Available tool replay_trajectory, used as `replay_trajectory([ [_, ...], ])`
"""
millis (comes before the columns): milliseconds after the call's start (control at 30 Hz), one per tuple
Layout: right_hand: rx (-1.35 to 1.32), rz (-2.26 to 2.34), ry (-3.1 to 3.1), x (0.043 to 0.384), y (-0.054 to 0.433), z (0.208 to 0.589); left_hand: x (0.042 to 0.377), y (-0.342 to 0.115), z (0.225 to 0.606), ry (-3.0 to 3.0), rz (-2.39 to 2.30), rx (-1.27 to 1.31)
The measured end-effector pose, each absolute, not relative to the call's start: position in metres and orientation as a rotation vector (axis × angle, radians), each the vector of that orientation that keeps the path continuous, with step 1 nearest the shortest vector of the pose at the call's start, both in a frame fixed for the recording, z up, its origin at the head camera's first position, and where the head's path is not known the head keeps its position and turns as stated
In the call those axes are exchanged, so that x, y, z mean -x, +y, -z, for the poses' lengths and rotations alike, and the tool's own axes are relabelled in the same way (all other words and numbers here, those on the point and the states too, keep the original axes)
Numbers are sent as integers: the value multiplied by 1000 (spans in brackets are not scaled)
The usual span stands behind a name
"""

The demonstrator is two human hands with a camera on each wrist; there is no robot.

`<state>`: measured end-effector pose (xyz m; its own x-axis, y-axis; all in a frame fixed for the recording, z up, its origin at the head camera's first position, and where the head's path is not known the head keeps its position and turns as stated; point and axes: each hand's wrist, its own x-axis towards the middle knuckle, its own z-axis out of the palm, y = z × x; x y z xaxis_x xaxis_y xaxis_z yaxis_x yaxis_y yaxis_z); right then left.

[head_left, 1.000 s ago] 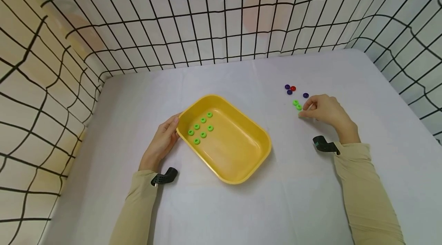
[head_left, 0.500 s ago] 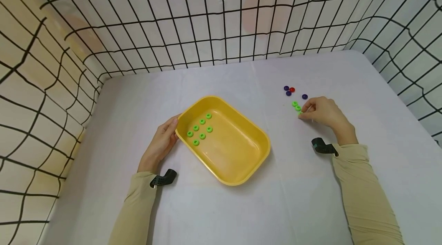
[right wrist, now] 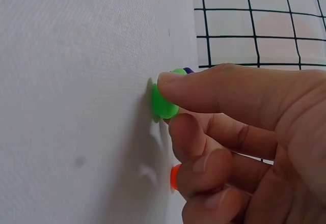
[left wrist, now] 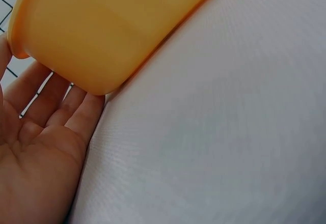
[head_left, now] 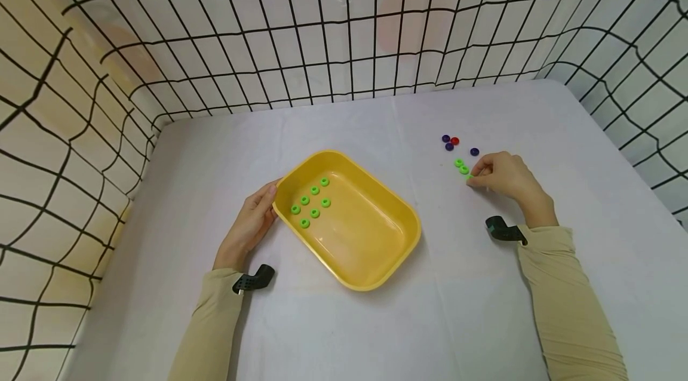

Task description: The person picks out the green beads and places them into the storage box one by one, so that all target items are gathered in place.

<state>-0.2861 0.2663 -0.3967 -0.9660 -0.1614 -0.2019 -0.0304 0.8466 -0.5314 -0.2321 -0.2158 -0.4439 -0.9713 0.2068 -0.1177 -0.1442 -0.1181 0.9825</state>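
Observation:
My left hand (head_left: pixel 248 229) grips the near-left corner of a yellow plastic tray (head_left: pixel 391 190). In the left wrist view its thumb is at the rim and its fingers lie against the outer wall. Inside the tray several green ring-shaped beads (head_left: pixel 315 190) stand in two rows. My right hand (head_left: pixel 510 178) is low over the table at the right. Its thumb and fingertips pinch a green bead (right wrist: pixel 163 103) at the table surface. Two more green beads (head_left: pixel 463 169) lie in line just past the fingertips. Something small and orange (right wrist: pixel 174 177) shows partly behind the curled fingers in the right wrist view.
Behind the green beads lie several dark purple beads (head_left: pixel 449 147) and one red bead (head_left: pixel 454 141). A black wire grid (head_left: pixel 349 40) borders the table at the back and sides. White cloth (head_left: pixel 344 333) covers the table. Each sleeve carries a black wrist camera (head_left: pixel 505 229).
My right fingertips and the green bead between them have shifted slightly, bringing the bead nearer the other two green ones. The left hand and tray stay in place.

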Motion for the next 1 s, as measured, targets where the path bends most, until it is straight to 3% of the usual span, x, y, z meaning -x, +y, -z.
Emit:
replay_trajectory([
  [667, 149, 966, 2813, 280, 250, 383, 232, -218, 445, 1924, -2181, -82],
  [1000, 476, 1019, 2849, 282, 159, 327, 233, -217, 446, 1907, -2199, -79],
])
